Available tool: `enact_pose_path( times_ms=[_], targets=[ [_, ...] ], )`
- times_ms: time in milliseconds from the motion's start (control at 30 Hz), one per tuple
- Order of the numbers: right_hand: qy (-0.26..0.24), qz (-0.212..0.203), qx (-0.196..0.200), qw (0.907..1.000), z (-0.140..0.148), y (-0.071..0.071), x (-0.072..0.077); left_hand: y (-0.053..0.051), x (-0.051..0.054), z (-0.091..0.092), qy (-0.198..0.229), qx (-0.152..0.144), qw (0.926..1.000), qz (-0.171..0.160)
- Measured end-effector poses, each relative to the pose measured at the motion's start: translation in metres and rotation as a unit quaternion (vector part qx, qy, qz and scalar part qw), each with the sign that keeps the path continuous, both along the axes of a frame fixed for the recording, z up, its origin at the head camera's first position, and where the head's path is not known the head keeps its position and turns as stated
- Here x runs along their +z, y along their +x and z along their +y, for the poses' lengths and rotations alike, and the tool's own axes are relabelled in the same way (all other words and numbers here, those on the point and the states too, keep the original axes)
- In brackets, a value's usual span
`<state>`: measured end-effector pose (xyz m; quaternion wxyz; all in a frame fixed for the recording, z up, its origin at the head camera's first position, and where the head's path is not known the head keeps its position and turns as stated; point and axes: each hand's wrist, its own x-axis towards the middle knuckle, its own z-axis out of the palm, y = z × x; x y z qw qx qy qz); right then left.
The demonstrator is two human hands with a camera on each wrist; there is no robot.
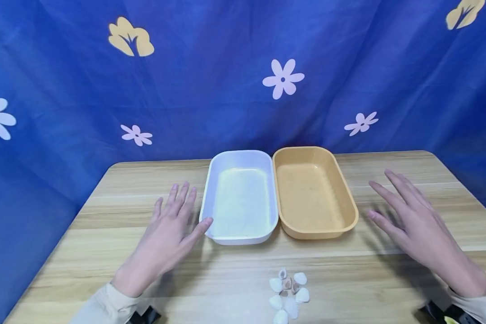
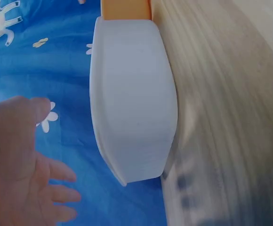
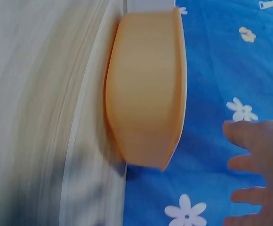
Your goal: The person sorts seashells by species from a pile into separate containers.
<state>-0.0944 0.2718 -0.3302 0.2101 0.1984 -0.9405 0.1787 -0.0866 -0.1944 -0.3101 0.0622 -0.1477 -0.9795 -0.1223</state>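
Note:
My left hand (image 1: pixel 166 240) hovers with spread fingers just left of a white plastic tray (image 1: pixel 243 238); in the head view its thumb tip overlaps the tray's near left corner, and contact cannot be told. On the other side, my right hand (image 1: pixel 419 229) is held over the table to the right of a tan-orange tray (image 1: pixel 317 235), apart from it, fingers extended. Both trays have nothing in them and stand side by side. In the left wrist view the white tray's side (image 2: pixel 132 94) shows, in the right wrist view the orange tray's side (image 3: pixel 143 89). Neither hand holds anything.
Several small white seashells (image 1: pixel 302 295) and a few brownish ones (image 1: pixel 287 283) lie in a cluster at the table's near middle. The wood-grain table (image 1: pixel 105 225) ends at the back against a blue curtain (image 1: pixel 210 81) with flower prints.

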Motion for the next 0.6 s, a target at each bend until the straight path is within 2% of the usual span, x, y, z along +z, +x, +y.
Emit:
enact_pose_path(
  times_ms=[133, 333, 467, 600],
  targets=[
    [-0.020, 0.033, 0.016, 0.9991, -0.012, 0.006, 0.006, -0.005, -0.002, 0.002, 0.007, -0.017, 0.9998, 0.001],
    [-0.026, 0.065, 0.030, 0.9971, -0.021, 0.014, 0.006, -0.012, -0.010, 0.005, 0.003, -0.026, 0.9997, -0.004],
    [-0.048, 0.087, 0.062, 0.9931, -0.025, 0.018, 0.006, -0.014, -0.015, 0.008, 0.004, -0.031, 0.9994, -0.013],
    [-0.067, 0.091, 0.090, 0.9895, -0.032, 0.022, 0.007, -0.016, -0.020, 0.009, 0.000, -0.032, 0.9993, -0.017]
  ],
)
